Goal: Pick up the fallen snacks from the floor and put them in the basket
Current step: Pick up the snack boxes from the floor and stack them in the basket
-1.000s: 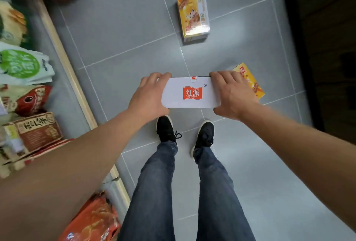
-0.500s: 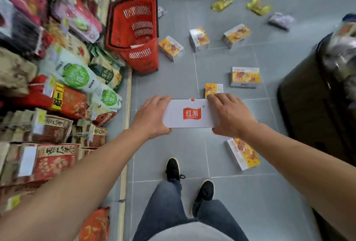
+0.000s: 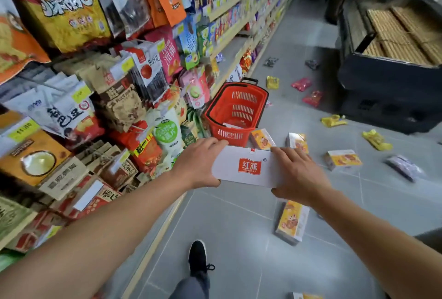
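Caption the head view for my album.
Both hands carry a white box toward the red basket.

box (image 3: 248, 168) before basket (image 3: 235, 110) | shelves (image 3: 100, 88) left | snacks (image 3: 342, 159) right

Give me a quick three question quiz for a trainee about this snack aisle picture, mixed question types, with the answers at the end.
1. True or false: the white box is held by both the left hand and the right hand.
2. The red basket stands: A) on a shelf, B) on the floor by the shelving, C) on the dark display bin.
3. Fill in: the yellow box nearest the person's shoe lies on the ____.

Key: 1 true; 2 B; 3 floor.
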`<state>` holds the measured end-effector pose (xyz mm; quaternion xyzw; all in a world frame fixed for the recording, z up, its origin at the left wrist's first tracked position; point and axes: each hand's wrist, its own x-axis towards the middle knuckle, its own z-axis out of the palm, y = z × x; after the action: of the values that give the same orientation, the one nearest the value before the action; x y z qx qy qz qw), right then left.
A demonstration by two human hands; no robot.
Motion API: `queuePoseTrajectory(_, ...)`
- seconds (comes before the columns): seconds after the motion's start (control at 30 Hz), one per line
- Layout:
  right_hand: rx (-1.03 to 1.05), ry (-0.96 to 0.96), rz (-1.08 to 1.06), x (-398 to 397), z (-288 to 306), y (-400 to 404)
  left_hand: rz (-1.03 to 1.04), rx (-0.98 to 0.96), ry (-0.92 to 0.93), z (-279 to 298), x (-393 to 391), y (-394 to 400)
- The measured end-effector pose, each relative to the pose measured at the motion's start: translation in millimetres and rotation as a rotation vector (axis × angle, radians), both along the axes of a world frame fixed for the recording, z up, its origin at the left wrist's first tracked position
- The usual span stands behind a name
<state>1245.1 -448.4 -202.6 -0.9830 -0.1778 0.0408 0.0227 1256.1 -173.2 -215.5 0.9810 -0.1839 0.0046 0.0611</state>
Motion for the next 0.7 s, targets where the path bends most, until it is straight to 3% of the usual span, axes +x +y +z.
queuePoseTrajectory(0.33,-0.005,-0.035,0.011,190,4,46,0.027,-0.086,-0.043,-6,181,47)
queuePoseTrajectory(0.7,0.025,0.148,-0.051,349,-32,86,0.019,-0.106,0.181,-44,350,86)
